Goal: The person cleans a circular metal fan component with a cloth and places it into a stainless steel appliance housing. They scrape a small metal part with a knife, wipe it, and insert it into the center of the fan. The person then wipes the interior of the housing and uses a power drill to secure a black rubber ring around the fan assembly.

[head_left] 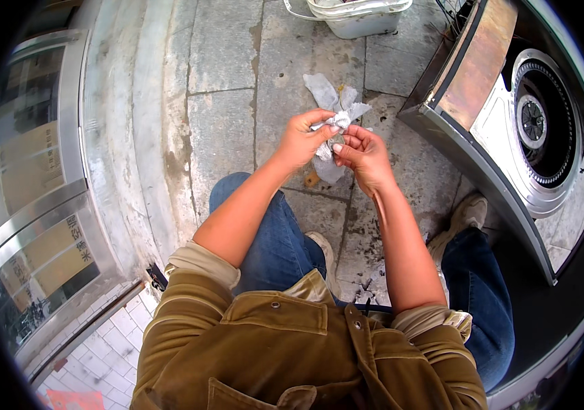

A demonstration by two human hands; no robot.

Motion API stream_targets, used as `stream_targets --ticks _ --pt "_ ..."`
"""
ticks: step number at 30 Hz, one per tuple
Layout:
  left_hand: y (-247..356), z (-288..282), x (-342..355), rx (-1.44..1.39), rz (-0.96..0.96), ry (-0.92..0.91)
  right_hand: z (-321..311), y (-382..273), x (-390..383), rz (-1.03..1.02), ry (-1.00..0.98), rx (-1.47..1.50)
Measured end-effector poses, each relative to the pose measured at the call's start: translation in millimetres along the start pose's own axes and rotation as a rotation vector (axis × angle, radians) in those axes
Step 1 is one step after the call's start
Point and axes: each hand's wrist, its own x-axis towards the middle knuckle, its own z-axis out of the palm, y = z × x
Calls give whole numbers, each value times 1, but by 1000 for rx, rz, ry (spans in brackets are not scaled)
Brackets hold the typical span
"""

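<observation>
A crumpled, pale-grey and white fabric cloth (341, 121) is held up between the two bare hands, above grey stone paving slabs (222, 126). By the left hand (301, 139), it is pinched between thumb and fingertips; by the right hand (367, 156), it is nipped narrowly, the other fingers curled. The handling appears only partly done — the middle is gathered into a tight bunch, while loose ends are left splayed around it. Whether a knot is formed cannot be told — the bunch is partly covered by the fingers. The white plastic tub (362, 24) is left untouched.
</observation>
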Motion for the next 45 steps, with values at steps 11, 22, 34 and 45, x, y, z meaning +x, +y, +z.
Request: stream_targets --ticks 11,22,34,45 --pt "7 19 -8 327 287 -80 3 4 4 -395 379 -572" --pt "1 13 2 -197 22 259 16 9 0 -357 308 -271" --pt "9 16 -2 353 241 -3 16 5 -1 -476 407 -622" --pt "-3 3 2 -461 -166 114 16 3 -3 -748 284 -750"
